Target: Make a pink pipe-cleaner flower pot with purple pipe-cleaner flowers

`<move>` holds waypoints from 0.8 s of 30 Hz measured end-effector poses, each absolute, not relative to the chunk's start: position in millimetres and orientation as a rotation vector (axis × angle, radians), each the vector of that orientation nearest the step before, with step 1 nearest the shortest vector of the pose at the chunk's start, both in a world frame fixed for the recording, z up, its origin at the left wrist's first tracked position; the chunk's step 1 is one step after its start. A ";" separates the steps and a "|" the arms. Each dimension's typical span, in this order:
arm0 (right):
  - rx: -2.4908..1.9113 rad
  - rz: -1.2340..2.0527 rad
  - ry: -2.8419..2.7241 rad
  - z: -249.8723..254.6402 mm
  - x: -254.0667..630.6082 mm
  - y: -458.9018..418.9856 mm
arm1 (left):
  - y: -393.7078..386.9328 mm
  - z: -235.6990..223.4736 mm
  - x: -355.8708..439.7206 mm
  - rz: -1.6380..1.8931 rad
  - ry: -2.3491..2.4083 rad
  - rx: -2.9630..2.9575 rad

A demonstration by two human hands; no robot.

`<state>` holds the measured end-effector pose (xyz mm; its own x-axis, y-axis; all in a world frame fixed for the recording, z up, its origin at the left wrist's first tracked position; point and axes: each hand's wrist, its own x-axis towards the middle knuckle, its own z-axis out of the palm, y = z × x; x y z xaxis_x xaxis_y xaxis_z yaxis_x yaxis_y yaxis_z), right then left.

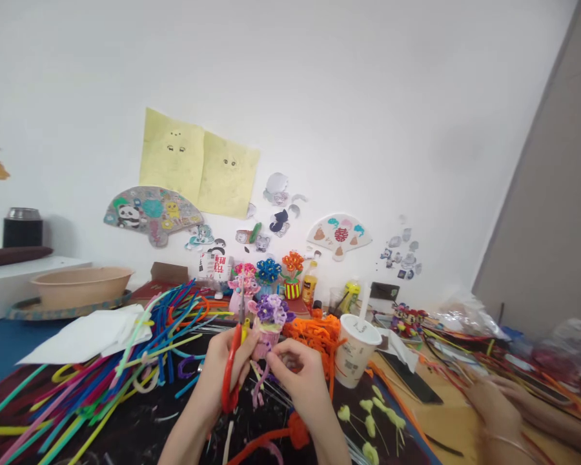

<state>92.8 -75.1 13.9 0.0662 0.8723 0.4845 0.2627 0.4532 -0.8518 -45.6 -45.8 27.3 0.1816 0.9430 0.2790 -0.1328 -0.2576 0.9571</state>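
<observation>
My left hand [225, 361] is closed around the side of a small pink pot [266, 341] topped with purple pipe-cleaner flowers [274, 309]. Red-handled scissors [230, 378] are also in this hand, blades pointing up. At the pot's near right side, my right hand [297, 369] pinches with thumb and index finger at a purple pipe cleaner [258, 387], whose end dangles below. The fingertips partly hide where it meets the pot. Just beyond the right hand lies a heap of orange pipe-cleaner pieces [314, 336].
Loose coloured pipe cleaners [140, 355] spread across the left. A paper cup [358, 352] with a straw stands to the right, near pale yellow buds [370, 420]. Finished potted flowers [293, 278] line the back. Another person's hands [498, 407] work at far right.
</observation>
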 end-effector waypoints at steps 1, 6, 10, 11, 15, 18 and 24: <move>-1.018 0.701 -1.441 14.5 93.0 -75.6 | -46.0 27.3 -46.2 1.286 0.784 1.408; -0.862 0.893 -1.354 19.0 93.6 -79.7 | -53.1 33.0 -48.4 1.194 0.632 1.508; -0.781 0.999 -1.349 20.3 95.6 -82.0 | -63.2 42.2 -47.0 1.165 0.664 1.532; -0.756 1.031 -1.354 20.1 96.3 -82.4 | -65.1 43.6 -46.6 1.163 0.651 1.543; -0.650 1.165 -1.376 18.7 98.5 -83.9 | -68.7 42.8 -45.6 1.174 0.631 1.577; -0.590 1.224 -1.351 18.2 98.9 -84.1 | -67.9 37.8 -44.1 1.221 0.612 1.565; -0.545 1.302 -1.293 18.2 99.3 -84.1 | -66.3 37.0 -40.5 1.273 0.554 1.546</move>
